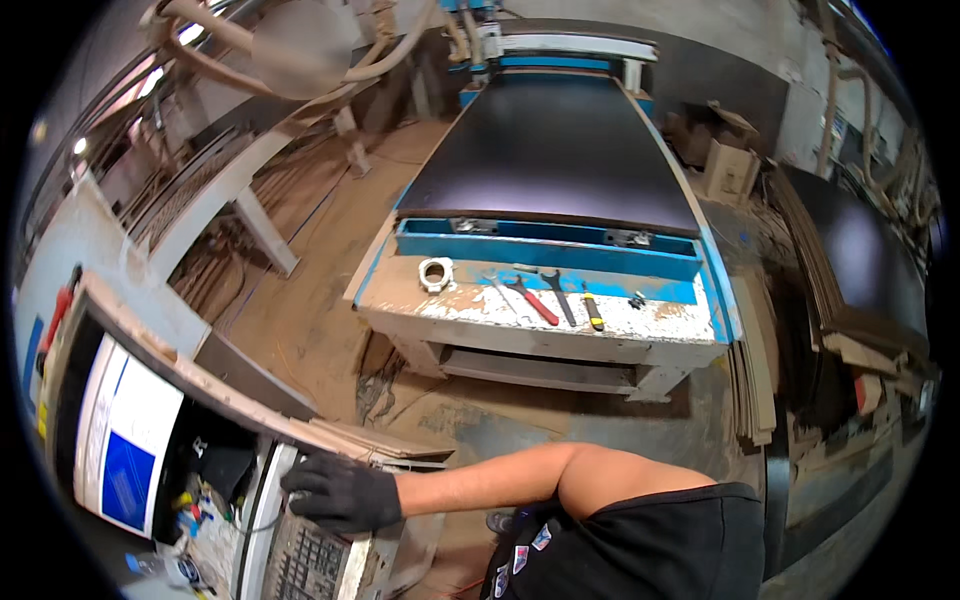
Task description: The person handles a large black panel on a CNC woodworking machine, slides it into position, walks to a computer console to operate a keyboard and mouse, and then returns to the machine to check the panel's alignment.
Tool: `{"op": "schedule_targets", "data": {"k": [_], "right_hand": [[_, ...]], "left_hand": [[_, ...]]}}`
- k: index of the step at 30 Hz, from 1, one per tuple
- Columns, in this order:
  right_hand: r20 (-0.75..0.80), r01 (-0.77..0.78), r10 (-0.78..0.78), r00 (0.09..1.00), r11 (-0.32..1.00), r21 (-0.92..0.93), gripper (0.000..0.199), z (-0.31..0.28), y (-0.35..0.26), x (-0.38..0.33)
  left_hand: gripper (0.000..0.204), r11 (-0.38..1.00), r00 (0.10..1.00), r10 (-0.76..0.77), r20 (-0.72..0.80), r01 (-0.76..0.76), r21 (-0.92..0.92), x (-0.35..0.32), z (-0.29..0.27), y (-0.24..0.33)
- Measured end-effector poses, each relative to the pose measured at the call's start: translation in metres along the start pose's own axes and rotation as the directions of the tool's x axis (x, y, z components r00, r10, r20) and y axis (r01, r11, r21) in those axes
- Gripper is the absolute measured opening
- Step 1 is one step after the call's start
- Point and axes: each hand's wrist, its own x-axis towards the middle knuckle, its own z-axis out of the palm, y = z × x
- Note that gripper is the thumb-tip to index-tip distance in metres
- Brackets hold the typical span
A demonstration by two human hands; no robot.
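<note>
A gloved hand (338, 494) lies palm down on the control console at the lower left, fingers loosely spread and curled over what looks like a small mouse or the top edge of the keyboard (305, 565); which one it presses cannot be told, and it pinches nothing. The forearm crosses the body from the right, so this is probably the right hand, though that is not certain; the other hand is out of view. Just left of the hand stands the monitor (125, 450), lit white with a blue block, set in a dusty cabinet. Judging from this, the step in hand is entering something at the console, and the next move calls for a small, careful press or slide while watching the screen. Well apart, across the sawdust floor, the blue router counter (560, 320) carries a dark board (555, 140), a roll of tape (436, 273), a red-handled wrench (533, 300) and a yellow-handled tool (593, 312).
</note>
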Motion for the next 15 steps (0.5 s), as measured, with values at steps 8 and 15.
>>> {"op": "schedule_targets", "data": {"k": [8, 15], "right_hand": [[0.015, -0.196, 0.202, 0.979, 0.965, -0.172, 0.031, -0.122, -0.019, -0.159], [-0.264, -0.600, 0.546, 0.795, 0.648, -0.468, 0.029, -0.306, -0.122, -0.319]], "left_hand": [[0.023, 0.771, 0.983, 0.043, -0.178, -0.146, -0.620, 0.086, -0.055, 0.180], [0.038, 0.338, 0.946, 0.294, 0.135, 0.030, -0.941, 0.032, -0.099, 0.369]]}}
